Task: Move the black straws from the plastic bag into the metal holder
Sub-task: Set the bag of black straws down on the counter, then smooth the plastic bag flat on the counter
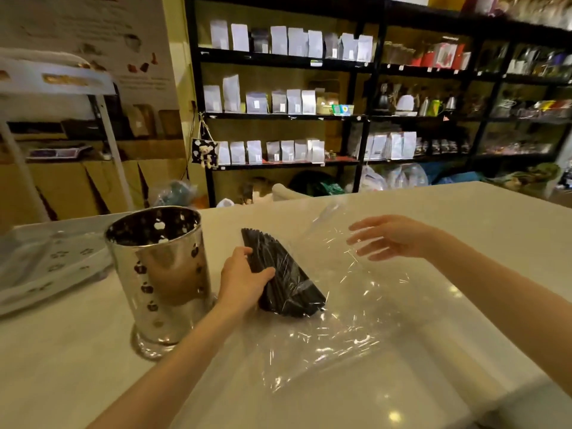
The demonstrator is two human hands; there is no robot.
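Observation:
A bundle of black straws [286, 280] lies on the white counter, partly inside a clear plastic bag [337, 308] that spreads out to the right. My left hand [243, 280] grips the bundle from its left side, thumb over the top. My right hand [393, 236] hovers above the bag's far right part with fingers spread, holding nothing. The shiny metal holder [161, 274], a tall cup with punched holes, stands upright just left of my left hand, and its inside looks dark.
A white tray-like sheet [46, 261] with paw cutouts lies at the counter's left. Black shelves [284, 116] with white pouches and jars stand behind the counter. The counter edge runs along the far side and bottom right.

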